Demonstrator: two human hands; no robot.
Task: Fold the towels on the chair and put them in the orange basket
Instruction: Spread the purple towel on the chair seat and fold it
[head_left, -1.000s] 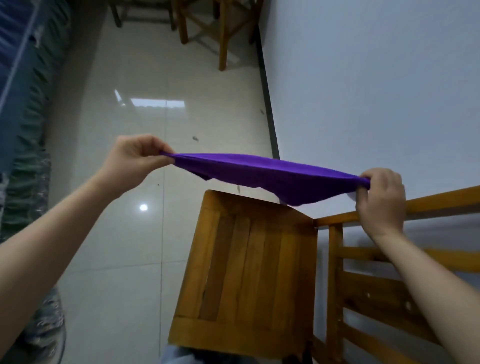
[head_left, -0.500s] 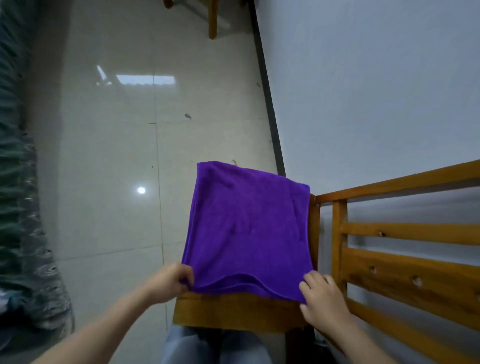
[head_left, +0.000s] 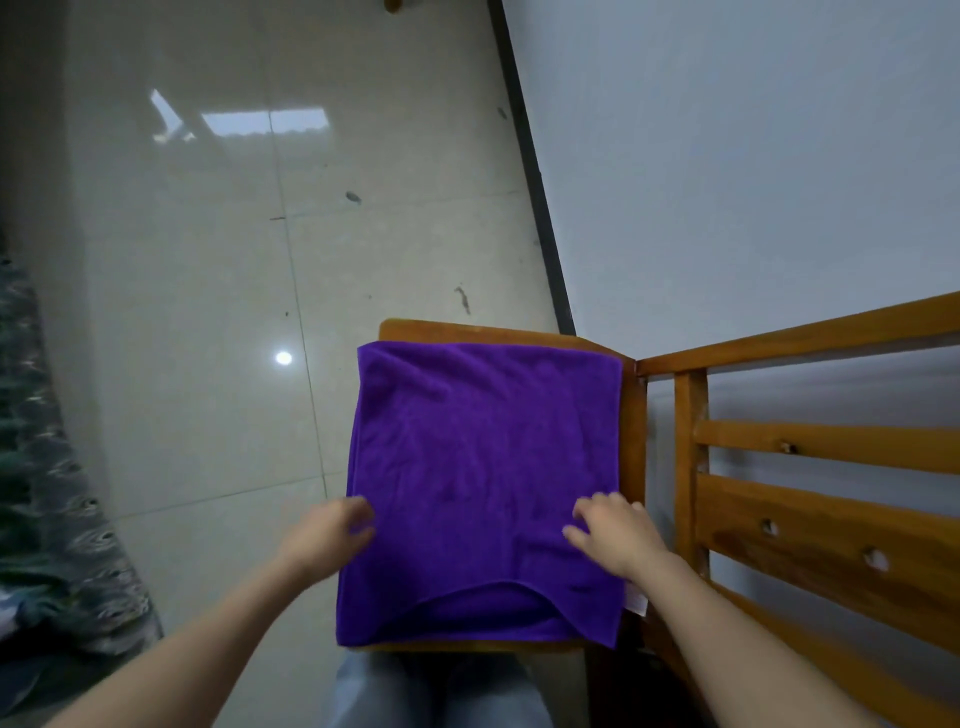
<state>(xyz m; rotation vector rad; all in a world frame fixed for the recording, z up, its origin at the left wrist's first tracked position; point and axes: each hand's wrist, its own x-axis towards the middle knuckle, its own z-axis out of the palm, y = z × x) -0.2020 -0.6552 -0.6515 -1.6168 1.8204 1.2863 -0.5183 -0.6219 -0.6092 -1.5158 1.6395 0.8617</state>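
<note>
Purple towel (head_left: 483, 467) is lying flat, lengthwise away from you.
Your right hand (head_left: 615, 535) is pressing it, fingers released; left hand (head_left: 332, 532) grip unclear.

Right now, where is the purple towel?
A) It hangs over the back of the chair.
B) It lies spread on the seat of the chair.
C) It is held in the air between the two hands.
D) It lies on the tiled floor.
B: the purple towel lies flat on the wooden chair seat, and the left hand and right hand touch its near part.
</note>
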